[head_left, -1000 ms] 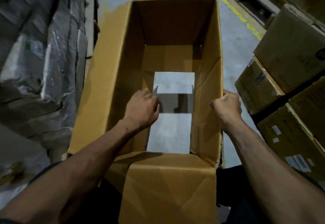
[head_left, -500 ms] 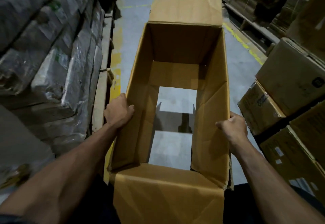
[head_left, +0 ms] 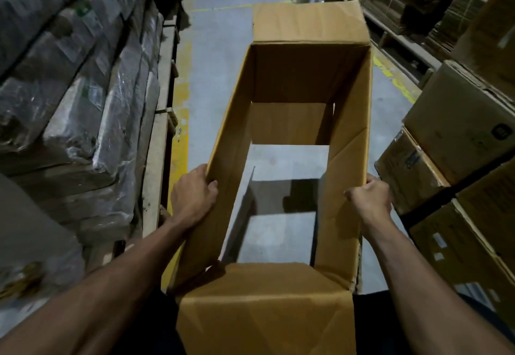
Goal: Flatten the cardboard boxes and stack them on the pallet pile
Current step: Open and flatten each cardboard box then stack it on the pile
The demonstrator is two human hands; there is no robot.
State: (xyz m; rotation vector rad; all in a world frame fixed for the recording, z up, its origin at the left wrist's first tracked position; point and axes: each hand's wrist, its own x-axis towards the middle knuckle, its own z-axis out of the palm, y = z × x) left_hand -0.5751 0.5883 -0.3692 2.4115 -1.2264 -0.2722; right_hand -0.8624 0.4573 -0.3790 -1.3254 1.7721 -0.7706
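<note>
Your left hand (head_left: 192,196) has moved outside; both hands now grip the bottomless brown cardboard box (head_left: 295,143) walls, right hand (head_left: 367,198) clenched—collapse it sideways.

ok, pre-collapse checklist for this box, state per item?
1. Left hand has a grip on the left wall of the cardboard box: ok, fingers curl over the top edge.
2. Right hand has a grip on the right wall: ok.
3. Bottom open: ok, grey floor shows straight through.
4. Box empty: ok, nothing visible inside.
5. Top flaps free: ok, near and far flaps fold outward.
6. Room to fold sideways: cannot tell; wrapped bundles stand to the left, stacked cartons close on the right.
7. Pallet pile in reach: cannot tell.
</note>
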